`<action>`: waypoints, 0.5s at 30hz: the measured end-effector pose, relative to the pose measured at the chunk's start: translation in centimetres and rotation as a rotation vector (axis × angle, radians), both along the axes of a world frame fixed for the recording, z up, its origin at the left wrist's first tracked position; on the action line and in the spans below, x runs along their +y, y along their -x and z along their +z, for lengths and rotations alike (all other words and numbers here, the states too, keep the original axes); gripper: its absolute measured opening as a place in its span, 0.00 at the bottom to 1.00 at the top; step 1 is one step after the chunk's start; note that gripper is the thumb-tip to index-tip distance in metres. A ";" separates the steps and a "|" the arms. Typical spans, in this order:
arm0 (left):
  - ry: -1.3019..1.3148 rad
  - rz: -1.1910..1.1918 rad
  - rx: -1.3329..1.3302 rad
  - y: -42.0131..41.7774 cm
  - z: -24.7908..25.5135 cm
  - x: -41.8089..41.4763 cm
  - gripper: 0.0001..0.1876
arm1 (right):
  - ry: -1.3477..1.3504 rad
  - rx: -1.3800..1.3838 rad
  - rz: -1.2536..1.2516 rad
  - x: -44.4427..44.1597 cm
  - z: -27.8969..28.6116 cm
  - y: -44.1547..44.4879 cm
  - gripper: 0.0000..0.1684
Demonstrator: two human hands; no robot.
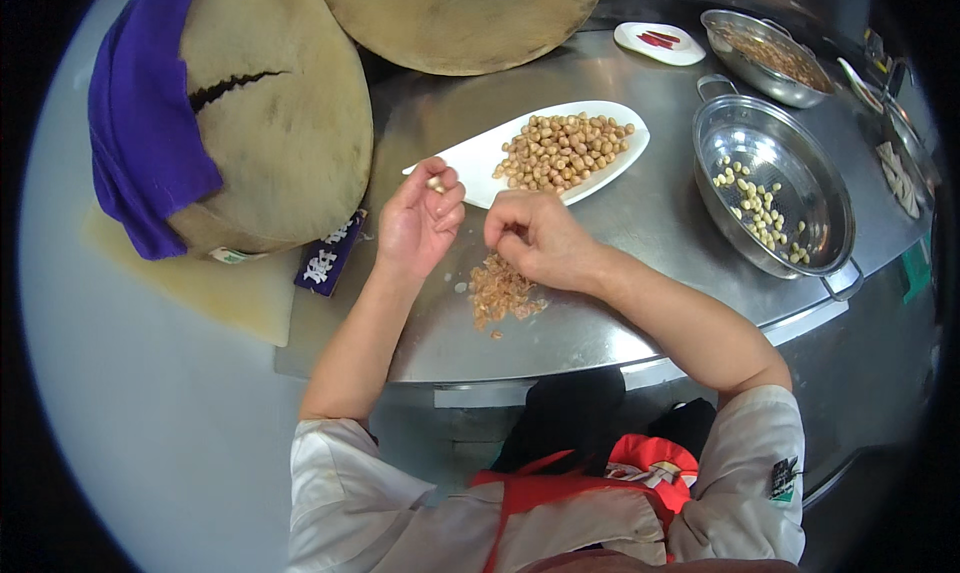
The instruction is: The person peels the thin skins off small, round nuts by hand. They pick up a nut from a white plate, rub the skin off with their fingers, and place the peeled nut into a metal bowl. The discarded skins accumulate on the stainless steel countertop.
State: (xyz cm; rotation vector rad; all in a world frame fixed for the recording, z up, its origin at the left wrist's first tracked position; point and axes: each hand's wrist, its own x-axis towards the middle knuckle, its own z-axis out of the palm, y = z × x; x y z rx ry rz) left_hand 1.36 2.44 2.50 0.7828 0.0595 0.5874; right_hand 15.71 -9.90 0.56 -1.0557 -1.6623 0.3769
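Note:
My left hand (421,224) is raised palm up at the left end of a long white dish (477,166), its fingers curled around a pale peanut (436,184). Unpeeled peanuts (564,151) with pinkish-brown skins are heaped in the dish. Just below the dish my right hand (546,239) has its thumb and fingertips drawn together; whether anything is between them cannot be seen. Under it lies a pile of loose peanut skins (501,294) on the steel table. To the right, a stainless steel colander (814,153) with two handles holds pale peeled peanuts (766,217).
At the left stands a thick round wooden chopping block (292,138), cracked, with a purple cloth (142,115) over its side. Another round block (465,18) is at the back. Farther right are a white plate with red chillies (660,40) and a metal pan of food (776,57).

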 end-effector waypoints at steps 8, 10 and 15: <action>-0.023 -0.137 -0.070 -0.5 0.8 -1.8 0.14 | 0.247 0.418 -0.004 -0.1 0.8 -0.2 0.09; -0.126 -0.098 0.057 -0.2 1.1 -2.5 0.13 | 0.206 0.442 0.030 -0.3 0.7 0.4 0.09; -0.424 0.162 0.348 -0.5 4.1 -1.4 0.08 | 0.117 0.256 0.008 -0.1 -0.5 0.5 0.07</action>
